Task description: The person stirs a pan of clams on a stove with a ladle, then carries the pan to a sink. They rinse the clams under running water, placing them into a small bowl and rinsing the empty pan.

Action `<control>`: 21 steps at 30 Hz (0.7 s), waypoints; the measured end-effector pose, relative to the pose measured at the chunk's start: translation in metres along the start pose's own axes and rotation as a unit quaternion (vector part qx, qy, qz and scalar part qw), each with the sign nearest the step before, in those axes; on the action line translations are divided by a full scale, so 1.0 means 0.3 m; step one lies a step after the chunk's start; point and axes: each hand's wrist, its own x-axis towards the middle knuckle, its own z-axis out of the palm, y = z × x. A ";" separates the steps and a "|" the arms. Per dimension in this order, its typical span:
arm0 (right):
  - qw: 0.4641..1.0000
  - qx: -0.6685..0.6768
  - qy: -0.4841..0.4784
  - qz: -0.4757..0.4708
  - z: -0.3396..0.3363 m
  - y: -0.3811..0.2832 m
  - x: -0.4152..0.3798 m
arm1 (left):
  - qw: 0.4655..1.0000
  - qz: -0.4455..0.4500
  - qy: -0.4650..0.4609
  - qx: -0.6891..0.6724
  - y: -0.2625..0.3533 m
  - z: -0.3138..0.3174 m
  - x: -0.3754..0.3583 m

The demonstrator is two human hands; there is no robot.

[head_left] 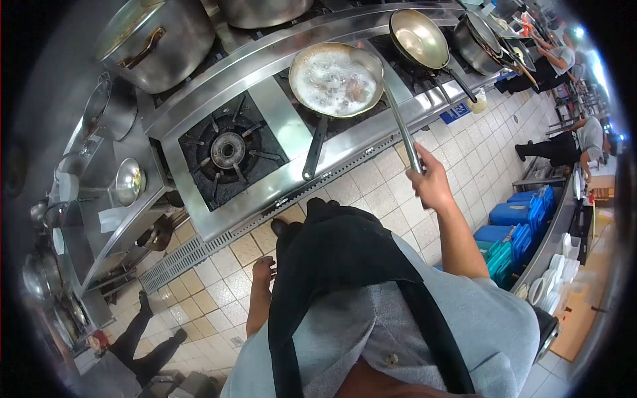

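My right hand [431, 179] is closed around the long metal handle of a ladle [400, 123]. The ladle's bowl rests at the right side of a frying pan [306, 58], over bubbling whitish liquid [338, 89]. Some brownish pieces show through the foam, too blurred to name. That pan sits on a burner, its dark handle [317, 147] pointing toward me, and no hand touches it. My left hand [263, 268] hangs low at my side, fingers loosely curled and apart, with nothing visible in it. Left of the frying pan is a bare burner [227, 150].
A second pan [419, 40] and a pot [476, 43] stand to the right on the stove. Large stockpots [162, 50] stand at the back left. A metal bowl [130, 181] sits on the left counter. Blue bins [514, 215] line the right. Other people [564, 142] stand at both sides.
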 end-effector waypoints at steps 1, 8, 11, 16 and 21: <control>1.000 0.000 -0.004 -0.002 -0.016 -0.007 -0.026 | 1.000 -0.002 0.003 -0.002 0.002 0.007 -0.004; 0.974 0.214 -0.066 0.033 -0.027 0.040 -0.083 | 0.995 -0.089 -0.036 0.012 0.030 -0.033 -0.008; 0.989 0.146 -0.028 0.007 0.012 0.049 -0.021 | 0.979 -0.166 0.032 -0.115 0.224 -0.049 -0.047; 0.994 0.107 -0.008 -0.015 0.078 0.029 0.076 | 0.976 -0.112 0.059 -0.175 0.363 -0.064 0.026; 0.933 0.322 -0.156 0.030 0.127 -0.013 0.117 | 0.975 -0.099 0.064 -0.188 0.391 -0.043 0.024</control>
